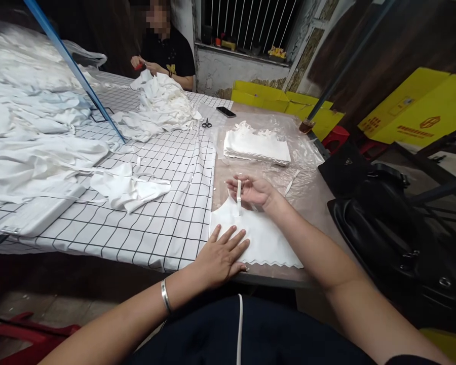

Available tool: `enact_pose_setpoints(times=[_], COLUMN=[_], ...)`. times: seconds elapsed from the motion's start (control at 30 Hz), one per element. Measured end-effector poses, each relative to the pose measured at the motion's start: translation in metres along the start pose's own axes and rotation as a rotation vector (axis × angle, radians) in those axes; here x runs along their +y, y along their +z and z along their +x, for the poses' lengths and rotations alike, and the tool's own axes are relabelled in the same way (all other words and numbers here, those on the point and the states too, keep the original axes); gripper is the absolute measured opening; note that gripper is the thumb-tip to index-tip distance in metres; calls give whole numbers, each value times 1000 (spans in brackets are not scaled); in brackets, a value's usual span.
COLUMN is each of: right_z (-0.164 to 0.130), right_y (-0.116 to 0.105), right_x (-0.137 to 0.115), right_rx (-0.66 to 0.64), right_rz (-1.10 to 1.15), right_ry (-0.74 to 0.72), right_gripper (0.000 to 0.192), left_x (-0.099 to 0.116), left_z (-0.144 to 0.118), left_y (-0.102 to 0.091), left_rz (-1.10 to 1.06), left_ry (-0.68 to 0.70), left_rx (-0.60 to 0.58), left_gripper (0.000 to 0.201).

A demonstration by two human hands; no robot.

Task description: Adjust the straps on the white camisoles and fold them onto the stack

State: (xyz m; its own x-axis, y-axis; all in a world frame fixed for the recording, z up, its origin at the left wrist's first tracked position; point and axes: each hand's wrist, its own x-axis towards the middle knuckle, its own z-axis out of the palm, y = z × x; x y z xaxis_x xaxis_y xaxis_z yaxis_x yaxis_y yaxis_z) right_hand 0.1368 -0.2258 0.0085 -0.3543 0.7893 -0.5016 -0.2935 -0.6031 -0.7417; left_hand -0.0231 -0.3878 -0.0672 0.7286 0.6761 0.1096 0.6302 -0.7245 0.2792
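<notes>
The left hand (222, 256) lies flat on the white garment (268, 238) at the table's (307, 195) near edge; I can't tell if the right hand (254, 191) grips its strap (239, 195). The yellow box (437, 104) shows a red hexagon (429, 122) above unreadably small lettering (415, 131).

Left hand (224, 254) on white garment (271, 241) — right hand (254, 191) at strap (239, 193).

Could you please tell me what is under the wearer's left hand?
White fabric lies under the left hand; the patch directly beneath the palm is covered and hidden.
</notes>
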Motion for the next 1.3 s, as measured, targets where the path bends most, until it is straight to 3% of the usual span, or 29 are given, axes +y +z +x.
enact_pose_setpoints(times=[0.1, 0.2, 0.3, 0.4, 0.47, 0.57, 0.63, 0.7, 0.8, 0.9, 1.0, 1.13, 1.23, 1.3], right_z=[31, 54, 65, 61, 48, 14, -12, -34, -44, -31, -15, -13, -27, -35], right_y=[8, 12, 12, 3, -17, -68, -106, -137, -161, -165, -163, -163, -159, -153], right_x=[-17, -22, -20, -32, -53, -92, -105, -101, -75, -57, -60, -69, -58, -43], right_rx=[62, 107, 163, 241, 385, 749, 930, 1004, 999, 969, 927, 878, 841, 721], right_rz=[-124, -490, -791, -902, -1055, -1287, -1317, -1293, -1255, -1249, -1257, -1240, -1283, -1271], right_ry=[-46, 11, 53, 4, -111, -260, -204, -110, -48, -48, -56, -50, -67, -68], right_gripper=[5, 11, 16, 21, 21, 25, 32, 36, 37, 35, 33, 32, 36, 37], left_x=[-1, 0, 0, 1, 4, 9, 14, 19, 27, 33, 36, 35, 34, 33], left_z=[0, 2, 2, 1, 3, 20, 43, 72, 110, 127, 124, 119, 120, 121], left_y=[-2, -5, -6, -9, -15, -31, -43, -50, -43, -22, -6, -4, -4, -3], left_rz=[-1, 6, 11, 24, 39, 27, -27, -93, -141, -125, -137, -169, -167, -163], left_ry=[1, -5, -6, -3, -1, 54, 137, 229, 423, 540, 520, 514, 529, 534], left_rx=[-13, -24, -41, -81, -110, -126, -135, -140, -169, -270, -326, -333, -320, -317], left_gripper=[56, 56, 57, 59, 62, 63, 58, 51, 56, 69, 74, 72, 72, 72])
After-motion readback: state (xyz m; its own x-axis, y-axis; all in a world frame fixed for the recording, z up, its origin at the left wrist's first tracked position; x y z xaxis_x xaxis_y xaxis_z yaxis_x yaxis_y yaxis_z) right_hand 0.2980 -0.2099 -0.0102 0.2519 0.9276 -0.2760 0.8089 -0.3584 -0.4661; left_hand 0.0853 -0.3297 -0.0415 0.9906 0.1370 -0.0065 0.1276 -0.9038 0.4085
